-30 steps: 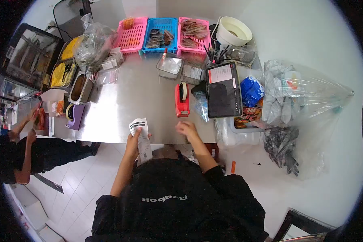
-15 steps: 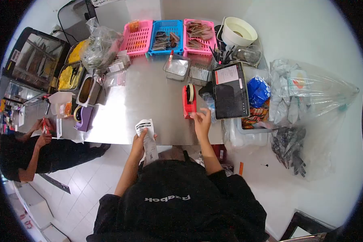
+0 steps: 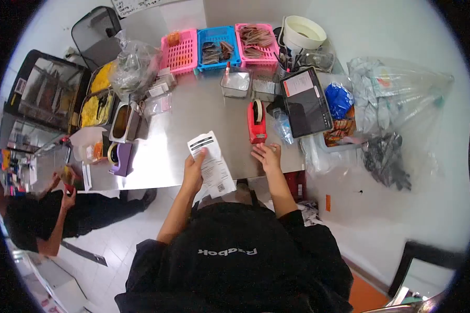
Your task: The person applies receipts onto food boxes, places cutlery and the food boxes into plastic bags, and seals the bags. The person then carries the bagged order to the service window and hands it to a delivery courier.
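A long printed paper slip (image 3: 212, 166) is pinched in my left hand (image 3: 194, 169), its lower end hanging past the table's front edge. The red tape dispenser (image 3: 256, 125), with a roll of tape in it, stands on the metal table (image 3: 193, 113). Just below its near end is my right hand (image 3: 269, 156), fingers apart, with nothing visible in it. To the right of the dispenser a tablet (image 3: 306, 104) with a dark screen leans among small plastic bags.
Pink (image 3: 179, 52) and blue baskets (image 3: 217, 49) with packets line the back. At left stand a purple tape dispenser (image 3: 121, 159), food trays (image 3: 95, 108) and a co-worker (image 3: 52, 208) holding something. A large plastic bag (image 3: 386, 96) lies at right.
The view has shifted. The slip has been raised and spread more open in my left hand. My right hand reached the dispenser's near end and is now just below it, fingers apart.
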`<state>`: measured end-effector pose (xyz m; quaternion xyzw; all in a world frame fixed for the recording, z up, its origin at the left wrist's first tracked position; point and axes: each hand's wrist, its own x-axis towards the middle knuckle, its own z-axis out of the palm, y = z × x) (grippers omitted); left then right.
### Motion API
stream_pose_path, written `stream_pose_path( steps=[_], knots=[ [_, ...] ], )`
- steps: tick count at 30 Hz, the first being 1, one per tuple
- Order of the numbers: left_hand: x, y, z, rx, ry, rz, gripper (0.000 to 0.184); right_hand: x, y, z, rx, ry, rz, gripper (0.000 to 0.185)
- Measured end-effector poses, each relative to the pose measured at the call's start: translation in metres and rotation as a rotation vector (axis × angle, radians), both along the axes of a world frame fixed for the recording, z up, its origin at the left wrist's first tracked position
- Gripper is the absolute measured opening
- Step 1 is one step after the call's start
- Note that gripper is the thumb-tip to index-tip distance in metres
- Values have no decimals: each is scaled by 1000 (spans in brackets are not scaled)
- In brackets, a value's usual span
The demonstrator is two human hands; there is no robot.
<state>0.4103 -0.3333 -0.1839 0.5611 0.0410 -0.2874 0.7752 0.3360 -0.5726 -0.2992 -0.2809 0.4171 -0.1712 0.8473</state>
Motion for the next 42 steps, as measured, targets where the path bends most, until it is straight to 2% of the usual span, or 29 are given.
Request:
stream_pose_path(
  steps=[1, 4, 9, 12, 13, 16, 17, 20, 22, 24, 27, 29, 30, 32, 36, 38, 39, 40, 42],
  knots=[
    [2, -1, 7, -27, -19, -33, 26, 3, -2, -5, -7, 5, 11, 46],
    [2, -1, 23, -52, -117, -148, 27, 16, 1, -10, 30, 13, -2, 45],
    [0, 25, 37, -71, -134, -315, 28, 15, 22, 2, -224, 95, -82, 42],
    [10, 36, 16, 40, -204, -542, 30, 9, 23, 10, -398, 49, -113, 41],
    [18, 31, 6, 191, -260, -687, 34, 7, 23, 13, -477, 27, -126, 41],
    [32, -7, -17, 256, -1258, -898, 31, -2, 17, 19, -592, -12, -121, 38],
    [35, -27, -18, 409, -1237, -1025, 40, -3, 14, 17, -606, -27, -113, 37],
    [44, -84, -32, 641, -1879, -1006, 43, -2, 11, -2, -636, 69, -77, 39],
    [52, -117, -62, 673, -1903, -1031, 48, -4, 17, 0, -560, 63, -104, 36],
    [49, -134, -68, 713, -1880, -1118, 53, -8, 17, 2, -523, 50, -107, 35],
    [46, -132, -51, 803, -1825, -1295, 61, -9, 14, -4, -532, -10, -98, 33],
    [48, -138, -48, 874, -1832, -1328, 65, -7, 11, -12, -324, -65, -144, 33],
    [50, -142, -47, 918, -1873, -1350, 63, -4, 9, -16, -221, -91, -162, 33],
    [43, -142, -40, 1000, -1930, -1410, 59, 3, 8, -27, -194, -44, -96, 33],
    [43, -137, -40, 978, -1957, -1374, 46, -9, 25, -20, -84, 120, -5, 30],
    [49, -138, -23, 895, -1987, -1386, 43, -23, 33, -43, -263, -33, -116, 31],
    [54, -136, -28, 760, -1715, -1359, 41, -32, 37, -53, -345, -98, -169, 31],
    [60, -134, -40, 626, -1446, -1323, 39, -40, 39, -38, -422, -57, -260, 32],
    [53, -130, -34, 331, -1003, -1177, 34, -54, 38, 36, -579, 25, -468, 34]
  ],
)
